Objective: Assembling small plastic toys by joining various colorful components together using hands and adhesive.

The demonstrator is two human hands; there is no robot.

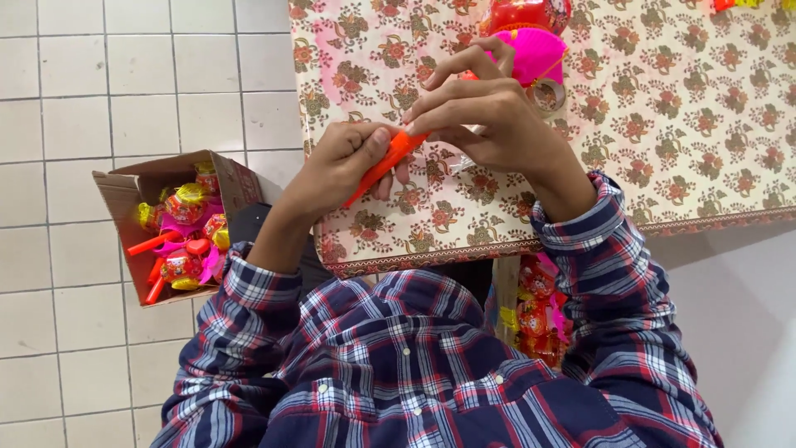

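My left hand [344,166] grips an orange plastic stick [383,163] that slants down to the left over the flower-patterned tablecloth [680,124]. My right hand [481,108] pinches the stick's upper end with its fingertips, fingers curled. Just beyond my right hand lies a bright pink ribbed fan-like piece [535,51] and a red wrapped toy [524,12]. A roll of clear tape [547,95] sits beside my right hand on the cloth.
An open cardboard box [124,187] on the tiled floor at the left holds several orange sticks, pink pieces and wrapped red-yellow toys. More wrapped toys [535,319] lie below the table edge by my right arm. The table edge [497,249] runs just in front of me.
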